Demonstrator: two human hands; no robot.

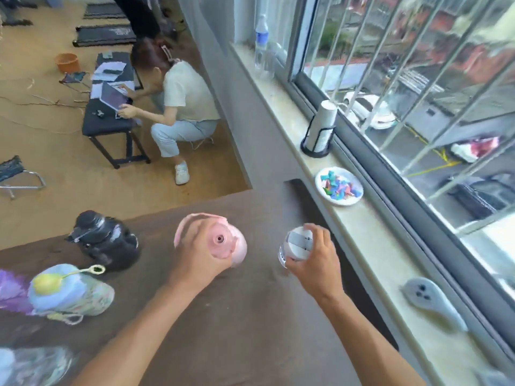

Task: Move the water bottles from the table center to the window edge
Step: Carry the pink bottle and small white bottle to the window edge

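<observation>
Fingers (pixel 312 232) gripping white bottle (pixel 296 244), pink bottle (pixel 234 245), contents unclear

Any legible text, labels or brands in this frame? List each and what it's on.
None readable.
Clear bottle on the sill: blue label, print too blurred.
Black mat on the floor: pale marking, illegible.
White bottle in the right hand: grey lid panel, no text visible.
Pink bottle in the left hand: no text visible.
Black bottle: glare only.
</observation>
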